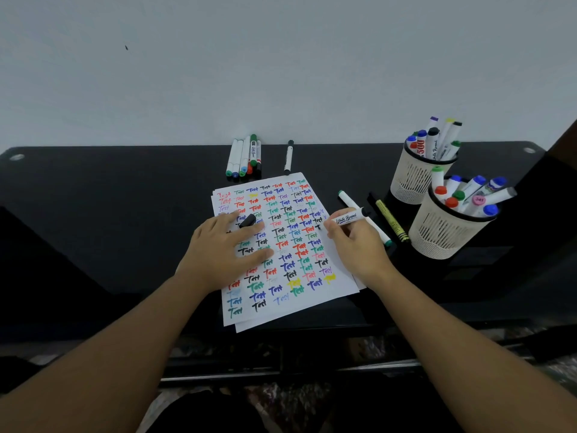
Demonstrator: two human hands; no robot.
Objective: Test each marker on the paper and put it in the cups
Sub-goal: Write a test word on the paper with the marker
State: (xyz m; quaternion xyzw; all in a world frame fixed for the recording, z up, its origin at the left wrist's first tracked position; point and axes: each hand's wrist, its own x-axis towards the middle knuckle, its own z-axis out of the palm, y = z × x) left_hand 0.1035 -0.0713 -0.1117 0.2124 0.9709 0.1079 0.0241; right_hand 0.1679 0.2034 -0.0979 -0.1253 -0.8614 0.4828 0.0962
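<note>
Two white mesh cups (420, 179) at two o'clock were nearly full; six capped markers (245, 157) at twelve o'clock waited. The right hand (356, 242) gripped a white black-tipped marker (348, 218), writing on the white paper sheet (281, 245); the left hand (223, 248) lay flat, fingers pinching its black cap (248, 220).

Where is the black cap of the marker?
The black cap sits between the left hand's fingers, on the left part of the paper, across from the right hand writing with the marker.
</note>
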